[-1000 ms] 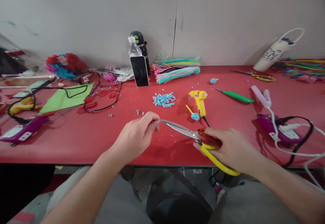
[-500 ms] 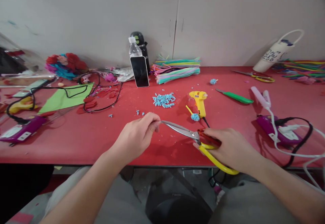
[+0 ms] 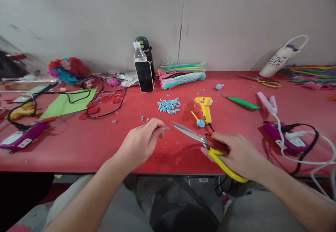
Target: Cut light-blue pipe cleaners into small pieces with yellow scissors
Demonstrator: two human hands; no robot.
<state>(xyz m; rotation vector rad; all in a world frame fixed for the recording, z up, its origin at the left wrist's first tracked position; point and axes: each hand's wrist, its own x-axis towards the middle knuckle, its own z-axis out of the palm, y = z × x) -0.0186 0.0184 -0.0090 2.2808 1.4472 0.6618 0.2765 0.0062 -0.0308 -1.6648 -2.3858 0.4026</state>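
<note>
Between thumb and forefinger my left hand (image 3: 143,141) pinches a small blue piece (image 3: 167,128), of which only a tip shows. My right hand (image 3: 236,155) is closed round the red and yellow handles of a pair of scissors (image 3: 190,132). The scissor blades point left, their tips just apart from the blue piece. Beyond my hands lies a pile of short blue cut pieces (image 3: 168,106). A yellow glue gun (image 3: 205,106) rests to the right of the pile, and a blue bobbly ball on a yellow stem (image 3: 201,123) lies by it.
Bundled pipe cleaners (image 3: 182,79), a phone (image 3: 145,77) leaning on bottles, and a second blue ball (image 3: 219,86) are farther back. A green-handled tool (image 3: 244,103) and a purple power strip (image 3: 286,135) with cables lie right. Green paper (image 3: 67,105) and another power strip (image 3: 25,135) are left.
The scissors have drawn back slightly to the right, away from my left fingertips. The tip of the blue piece now shows there. The whole view has shifted a little.
</note>
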